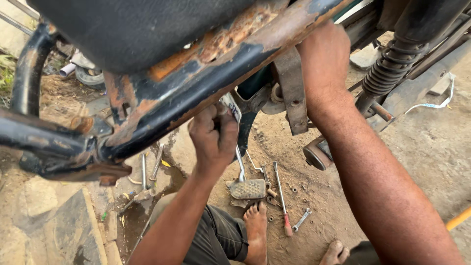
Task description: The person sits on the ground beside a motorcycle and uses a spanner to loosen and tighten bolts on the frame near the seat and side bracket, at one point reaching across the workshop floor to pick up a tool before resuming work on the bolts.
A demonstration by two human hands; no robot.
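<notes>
I look down at the rear of a motorcycle with a rusty black frame rail under its dark seat. My left hand is closed around a small part just below the rail, beside a white plate. My right hand reaches up behind the rail near a rusty metal bracket; its fingers are hidden by the frame. A coil shock absorber stands to the right of my right forearm.
On the dirt ground lie a red-handled screwdriver, a small spanner, a metal foot pedal, loose nuts and more tools near a wet patch. My bare feet rest below. A stone slab lies left.
</notes>
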